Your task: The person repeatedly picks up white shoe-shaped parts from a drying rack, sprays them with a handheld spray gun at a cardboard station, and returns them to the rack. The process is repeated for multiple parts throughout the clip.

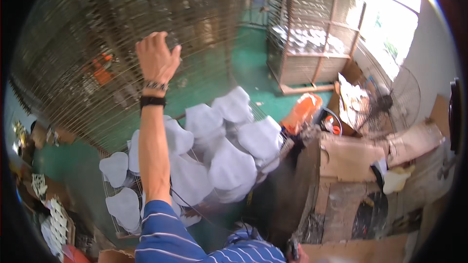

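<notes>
My left hand (pixel 158 58) is raised at the end of my outstretched arm, wearing a dark wristband and a bracelet. Its fingers bend over the wires of a slanting wire rack shelf (pixel 117 102); the fingertips are hidden. Below and right of the forearm, stacks of pale grey, curved fabric-like pieces (pixel 231 165) lie on a lower wire shelf (pixel 119 226). At the bottom edge, only part of my right hand (pixel 303 255) shows, closed around a small dark object (pixel 294 249) whose kind I cannot make out.
Another wire rack (pixel 317 63) holding white pieces stands at the back right, near a window. A standing fan (pixel 387 102), an orange bag (pixel 302 112) and cardboard (pixel 351 158) are on the right. More boxes crowd the left edge. The floor (pixel 248 53) is green.
</notes>
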`<control>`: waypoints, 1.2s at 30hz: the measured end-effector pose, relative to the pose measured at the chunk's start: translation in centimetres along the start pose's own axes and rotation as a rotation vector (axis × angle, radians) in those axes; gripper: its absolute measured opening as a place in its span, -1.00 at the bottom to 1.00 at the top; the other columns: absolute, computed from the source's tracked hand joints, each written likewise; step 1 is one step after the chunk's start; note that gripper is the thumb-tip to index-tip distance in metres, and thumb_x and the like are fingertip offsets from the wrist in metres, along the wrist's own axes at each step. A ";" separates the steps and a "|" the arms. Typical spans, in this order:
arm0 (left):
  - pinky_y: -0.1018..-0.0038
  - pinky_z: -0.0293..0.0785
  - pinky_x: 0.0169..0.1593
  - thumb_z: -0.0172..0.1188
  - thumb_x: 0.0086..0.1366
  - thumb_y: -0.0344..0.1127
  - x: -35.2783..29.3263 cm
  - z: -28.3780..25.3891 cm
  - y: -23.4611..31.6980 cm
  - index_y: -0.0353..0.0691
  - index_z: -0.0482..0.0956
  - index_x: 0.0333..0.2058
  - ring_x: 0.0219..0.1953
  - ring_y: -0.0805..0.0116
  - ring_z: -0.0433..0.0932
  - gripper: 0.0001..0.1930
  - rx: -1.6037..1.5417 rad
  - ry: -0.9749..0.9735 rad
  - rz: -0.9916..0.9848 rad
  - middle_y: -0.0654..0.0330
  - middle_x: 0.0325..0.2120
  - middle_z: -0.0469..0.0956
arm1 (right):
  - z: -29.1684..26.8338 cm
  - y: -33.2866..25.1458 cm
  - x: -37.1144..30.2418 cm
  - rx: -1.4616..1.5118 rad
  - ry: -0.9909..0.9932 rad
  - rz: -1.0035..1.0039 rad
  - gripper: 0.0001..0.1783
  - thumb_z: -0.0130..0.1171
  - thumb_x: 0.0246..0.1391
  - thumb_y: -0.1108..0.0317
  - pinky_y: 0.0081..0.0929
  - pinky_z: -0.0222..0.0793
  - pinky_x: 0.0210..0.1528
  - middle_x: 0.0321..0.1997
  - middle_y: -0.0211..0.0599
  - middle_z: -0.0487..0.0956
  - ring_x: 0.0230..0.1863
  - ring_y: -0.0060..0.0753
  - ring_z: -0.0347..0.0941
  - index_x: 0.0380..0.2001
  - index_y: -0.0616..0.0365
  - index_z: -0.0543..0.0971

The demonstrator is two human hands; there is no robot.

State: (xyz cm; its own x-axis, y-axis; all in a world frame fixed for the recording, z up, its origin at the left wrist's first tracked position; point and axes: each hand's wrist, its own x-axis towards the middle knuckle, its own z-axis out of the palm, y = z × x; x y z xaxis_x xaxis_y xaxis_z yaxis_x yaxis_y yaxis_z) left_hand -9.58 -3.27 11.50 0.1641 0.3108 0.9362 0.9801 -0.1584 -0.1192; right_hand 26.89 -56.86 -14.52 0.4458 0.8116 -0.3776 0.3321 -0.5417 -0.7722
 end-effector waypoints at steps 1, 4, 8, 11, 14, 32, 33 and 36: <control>0.05 0.30 0.19 0.41 0.16 -0.15 -2.3 -1.6 1.1 -0.18 0.49 0.00 0.09 0.00 0.43 -0.52 0.004 -0.001 0.036 0.06 0.01 0.51 | 0.2 0.5 0.1 0.000 0.003 -0.003 -0.54 0.25 0.24 0.30 -0.28 0.46 0.00 -0.10 0.15 0.65 -0.09 -0.30 0.59 0.19 0.12 0.55; 0.07 0.34 0.19 0.37 0.21 -0.17 -9.4 -4.7 8.1 -0.22 0.47 0.05 0.10 -0.08 0.41 -0.51 -0.177 -0.160 -0.004 0.02 0.02 0.48 | 1.2 5.4 0.8 -0.134 0.122 -0.052 -0.58 0.25 -0.01 0.41 -0.19 0.37 -0.33 -0.53 -0.03 0.46 -0.49 -0.10 0.40 -0.01 0.18 0.57; -0.04 0.24 0.25 0.35 0.16 -0.20 -23.2 -9.7 15.5 -0.21 0.46 0.12 0.13 -0.11 0.40 -0.44 -0.272 -0.336 -0.139 -0.02 0.06 0.46 | 1.0 3.1 -0.5 -0.061 0.134 0.060 -0.60 0.23 0.02 0.39 -0.22 0.36 -0.36 -0.52 -0.04 0.45 -0.50 -0.14 0.39 -0.02 0.18 0.57; -0.20 -0.07 0.44 0.44 0.06 -0.16 -36.0 -12.5 21.2 -0.30 0.24 0.27 0.38 -0.12 0.20 -0.16 -0.391 -0.692 -0.224 -0.11 0.26 0.29 | 0.8 2.7 -1.6 -0.034 0.163 0.109 -0.61 0.22 0.03 0.39 -0.25 0.34 -0.37 -0.53 -0.06 0.44 -0.51 -0.18 0.37 -0.02 0.17 0.57; -0.22 -0.13 0.45 0.46 0.07 -0.06 -48.6 -11.6 23.3 -0.35 0.11 0.33 0.45 -0.21 0.04 -0.02 -0.520 -1.064 -0.372 -0.30 0.37 0.10 | 0.8 4.2 -2.4 -0.013 0.197 0.123 -0.59 0.21 0.04 0.39 -0.28 0.34 -0.37 -0.53 -0.08 0.44 -0.52 -0.21 0.36 0.01 0.16 0.57; 0.23 0.51 0.14 0.28 0.22 -0.18 -55.7 -8.1 40.0 -0.20 0.29 0.32 0.06 0.03 0.61 -0.29 -1.168 -2.083 0.085 -0.10 0.06 0.59 | 0.9 8.4 -15.0 0.382 0.827 0.376 -0.45 0.30 0.05 0.46 -0.46 0.40 -0.28 -0.37 -0.23 0.56 -0.38 -0.46 0.45 0.16 0.32 0.54; 0.24 0.50 0.15 0.30 0.22 -0.15 -58.7 -7.2 40.1 -0.21 0.32 0.30 0.05 0.06 0.62 -0.31 -1.137 -2.209 0.102 -0.08 0.06 0.60 | 1.2 9.0 -16.2 0.356 0.861 0.393 -0.44 0.31 0.03 0.46 -0.39 0.45 -0.22 -0.31 -0.09 0.60 -0.33 -0.32 0.53 0.15 0.34 0.53; 0.30 0.55 -0.15 0.23 0.23 -0.12 -63.0 -7.1 40.7 -0.28 0.70 -0.18 -0.27 0.20 0.65 -0.66 -0.898 -2.399 0.520 0.09 -0.34 0.70 | 1.7 7.1 -21.0 0.289 1.062 0.501 -0.47 0.35 0.03 0.43 -0.30 0.52 -0.13 -0.19 0.10 0.65 -0.24 -0.03 0.64 0.10 0.38 0.55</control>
State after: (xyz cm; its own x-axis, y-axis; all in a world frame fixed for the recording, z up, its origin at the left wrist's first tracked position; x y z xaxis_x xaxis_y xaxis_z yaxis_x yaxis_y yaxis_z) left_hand 19.14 -35.97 -49.97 0.6056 0.0044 -0.7957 0.7152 -0.4414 0.5419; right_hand 18.50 -77.33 -12.92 0.9775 -0.1326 -0.1641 -0.2106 -0.5658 -0.7972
